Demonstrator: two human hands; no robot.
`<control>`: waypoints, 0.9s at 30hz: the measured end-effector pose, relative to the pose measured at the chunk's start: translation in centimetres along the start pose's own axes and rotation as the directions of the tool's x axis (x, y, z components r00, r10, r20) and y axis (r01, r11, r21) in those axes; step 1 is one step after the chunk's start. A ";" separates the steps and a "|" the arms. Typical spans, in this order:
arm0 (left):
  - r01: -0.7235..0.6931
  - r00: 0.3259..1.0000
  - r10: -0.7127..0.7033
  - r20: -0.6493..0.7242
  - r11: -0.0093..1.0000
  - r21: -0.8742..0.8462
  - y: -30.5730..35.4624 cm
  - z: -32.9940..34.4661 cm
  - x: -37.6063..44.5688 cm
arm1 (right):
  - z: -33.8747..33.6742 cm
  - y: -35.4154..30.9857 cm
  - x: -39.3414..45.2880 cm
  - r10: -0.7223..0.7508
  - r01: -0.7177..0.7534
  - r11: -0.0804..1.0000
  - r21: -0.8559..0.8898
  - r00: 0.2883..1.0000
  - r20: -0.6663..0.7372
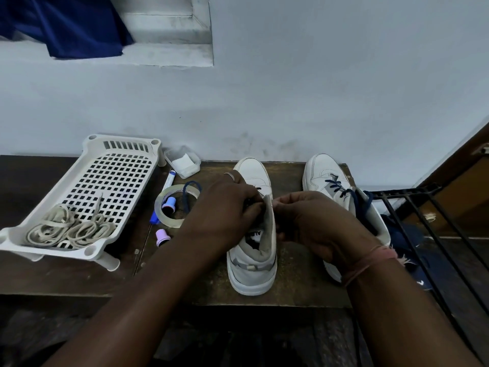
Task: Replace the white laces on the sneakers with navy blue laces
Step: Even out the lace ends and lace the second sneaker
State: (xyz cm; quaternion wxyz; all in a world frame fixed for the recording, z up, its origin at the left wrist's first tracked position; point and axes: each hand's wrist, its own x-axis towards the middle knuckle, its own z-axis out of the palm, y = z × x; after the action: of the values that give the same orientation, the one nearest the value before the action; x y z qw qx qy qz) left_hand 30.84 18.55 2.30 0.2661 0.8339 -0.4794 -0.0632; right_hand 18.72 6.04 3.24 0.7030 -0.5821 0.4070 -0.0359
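Two white sneakers stand on a dark wooden table. The left sneaker is in the middle, heel toward me. My left hand and my right hand meet at its tongue with curled fingers, pinching a navy blue lace whose loop trails left over a tape roll. What lies between the fingertips is mostly hidden. The right sneaker stands to the right and carries a navy lace through its eyelets. Removed white laces lie bunched in a white perforated tray.
A clear tape roll, a marker, two small purple caps and a small clear box lie between tray and sneaker. A black metal rack with dark blue cloth stands at the right. The wall rises behind the table.
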 end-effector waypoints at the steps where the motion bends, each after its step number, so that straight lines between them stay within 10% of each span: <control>1: 0.018 0.999 -0.019 -0.029 1.000 -0.022 0.0 -0.1 -0.1 | 0.2 -0.2 0.0 -0.003 0.002 0.999 -0.043 1.000 -0.030; 4: 0.121 0.992 -0.120 -0.045 0.992 0.022 0.0 -0.3 -0.4 | 0.6 -1.3 -0.1 -0.090 0.110 0.988 0.106 0.980 -0.176; 7: 0.252 0.968 -0.252 -0.001 0.968 0.020 -0.3 -0.2 -0.5 | 0.0 -2.7 -0.4 -0.351 0.538 0.728 0.426 0.825 -0.442; 9: 0.318 0.948 -0.317 0.029 0.947 -0.039 -0.8 0.0 -0.4 | -0.8 -3.1 -0.6 -0.513 0.749 0.579 0.322 0.642 -0.569; 12: 0.367 0.929 -0.357 0.099 0.922 -0.126 -0.9 -0.1 -0.1 | -1.2 -2.3 -0.4 -0.668 0.763 0.643 -0.059 0.522 -0.531; 16: 0.350 0.934 -0.336 0.121 0.930 -0.116 -0.6 -0.2 -0.2 | -0.8 -0.9 0.3 -0.453 0.308 0.754 -0.580 0.883 -0.120; 20: 0.343 0.937 -0.331 0.112 0.933 -0.110 -0.9 -0.2 -0.2 | -0.4 -0.2 0.4 -0.301 0.234 0.679 -0.696 0.953 0.028; 24: 0.361 0.930 -0.349 0.112 0.925 -0.115 -0.9 -0.2 -0.2 | 0.0 -1.3 1.3 -0.334 0.301 0.940 -0.163 0.908 -0.251; 27: 0.385 0.919 -0.368 0.145 0.914 -0.124 -0.8 -0.3 -0.3 | -0.6 -2.9 0.2 -0.374 0.491 0.834 0.249 0.838 -0.398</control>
State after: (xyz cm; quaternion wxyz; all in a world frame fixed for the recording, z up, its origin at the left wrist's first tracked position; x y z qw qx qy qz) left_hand 31.42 19.22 2.13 0.2819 0.8831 -0.3185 -0.1983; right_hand 19.72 4.54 5.64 0.6867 -0.5143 0.3625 -0.3640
